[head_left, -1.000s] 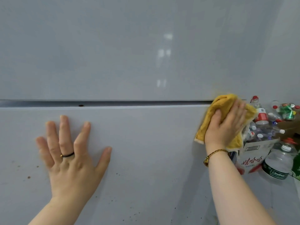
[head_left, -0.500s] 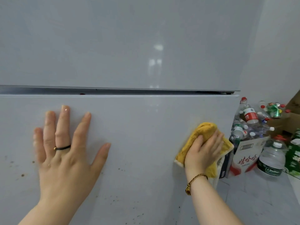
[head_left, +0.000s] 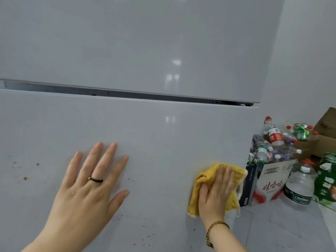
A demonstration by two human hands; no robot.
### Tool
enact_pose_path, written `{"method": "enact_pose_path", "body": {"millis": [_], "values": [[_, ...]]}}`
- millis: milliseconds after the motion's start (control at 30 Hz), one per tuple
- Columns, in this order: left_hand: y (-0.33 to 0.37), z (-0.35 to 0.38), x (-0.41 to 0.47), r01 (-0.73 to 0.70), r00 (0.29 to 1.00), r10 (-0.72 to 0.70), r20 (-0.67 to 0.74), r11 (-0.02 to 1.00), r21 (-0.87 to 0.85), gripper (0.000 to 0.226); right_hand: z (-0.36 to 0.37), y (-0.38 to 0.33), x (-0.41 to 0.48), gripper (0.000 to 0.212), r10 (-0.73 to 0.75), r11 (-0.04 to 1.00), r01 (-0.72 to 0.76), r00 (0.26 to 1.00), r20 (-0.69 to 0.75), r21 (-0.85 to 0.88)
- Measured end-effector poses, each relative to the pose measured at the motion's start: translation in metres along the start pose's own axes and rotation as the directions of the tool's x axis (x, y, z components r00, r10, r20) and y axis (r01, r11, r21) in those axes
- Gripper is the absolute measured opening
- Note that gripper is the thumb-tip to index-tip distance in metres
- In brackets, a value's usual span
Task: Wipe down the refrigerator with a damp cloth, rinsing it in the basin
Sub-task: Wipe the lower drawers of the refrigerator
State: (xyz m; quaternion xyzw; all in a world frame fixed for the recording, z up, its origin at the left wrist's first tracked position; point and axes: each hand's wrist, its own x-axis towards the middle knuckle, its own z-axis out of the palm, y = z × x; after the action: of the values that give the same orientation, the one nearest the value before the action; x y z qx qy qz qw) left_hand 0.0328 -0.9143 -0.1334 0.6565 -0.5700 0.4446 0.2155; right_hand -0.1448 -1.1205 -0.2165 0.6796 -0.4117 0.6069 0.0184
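The grey-white refrigerator (head_left: 163,139) fills the view, with a dark gap between its upper and lower doors. My right hand (head_left: 217,193) presses a crumpled yellow cloth (head_left: 205,179) flat against the lower door near its right edge. My left hand (head_left: 87,186), wearing a ring, rests flat on the lower door with fingers spread and holds nothing. Small brown specks dot the lower door at the left and along the bottom. No basin is in view.
To the right of the fridge, on the tiled floor (head_left: 283,231), stands a cardboard box (head_left: 272,180) full of empty plastic bottles. A large water bottle (head_left: 300,186), a green pack (head_left: 327,179) and a brown carton (head_left: 325,128) stand beside it.
My right hand has wiped the cloth down the lower door from the door gap to well below it. My left hand has stayed flat on the door.
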Motion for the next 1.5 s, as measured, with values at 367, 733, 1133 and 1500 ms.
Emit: {"method": "enact_pose_path", "body": {"millis": [367, 733, 1133, 1500], "values": [[-0.003, 0.006, 0.001, 0.027, 0.999, -0.027, -0.046, 0.999, -0.019, 0.054, -0.023, -0.034, 0.094, 0.074, 0.024, 1.0, -0.022, 0.992, -0.125, 0.011], [0.0, 0.013, -0.002, 0.067, 0.996, -0.071, -0.045, 0.995, -0.072, 0.05, -0.012, -0.018, 0.038, 0.085, 0.214, 0.973, -0.209, 0.976, -0.044, 0.096], [0.001, 0.015, -0.005, 0.073, 0.995, -0.073, -0.063, 0.997, 0.004, 0.055, 0.022, -0.023, -0.057, 0.06, -0.016, 1.0, 0.015, 0.999, -0.034, -0.017], [-0.012, 0.003, -0.018, 0.039, 0.998, -0.046, -0.041, 0.989, -0.143, 0.05, -0.005, -0.078, 0.068, 0.062, -0.233, 0.972, 0.23, 0.958, -0.164, -0.035]]}}
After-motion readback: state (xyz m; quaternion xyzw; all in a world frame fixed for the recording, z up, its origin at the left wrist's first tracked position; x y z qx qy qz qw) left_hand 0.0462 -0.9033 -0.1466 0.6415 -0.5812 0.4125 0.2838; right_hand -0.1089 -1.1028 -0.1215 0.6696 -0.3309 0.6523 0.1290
